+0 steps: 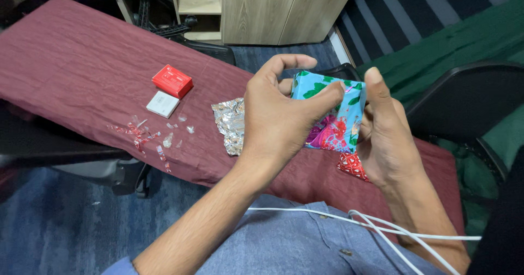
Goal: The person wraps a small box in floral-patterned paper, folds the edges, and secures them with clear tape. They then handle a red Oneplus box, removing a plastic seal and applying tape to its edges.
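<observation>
Head view, hands (327, 122) gripping glossy floral-wrapped box (334, 114), crinkled foil (230, 123).

- maroon cloth (65, 73) covers the table, left to centre of frame, wrinkled
- red box (172, 81) upper-left of centre, lying on the cloth
- small white box (162, 104) just below the red one, nearly touching it
- scraps of clear and red wrapper (147, 135) scattered below the white box, near the cloth's front edge
- crumpled silver foil (230, 125) at centre, on the cloth
- wooden cabinet (262, 7) with open shelves, top centre
- black chair (464, 100) at right, green fabric (464, 40) behind it
- white cable (382, 228) lower right, across a blue shirt (284, 247)
- blue carpet (54, 226) lower left
</observation>
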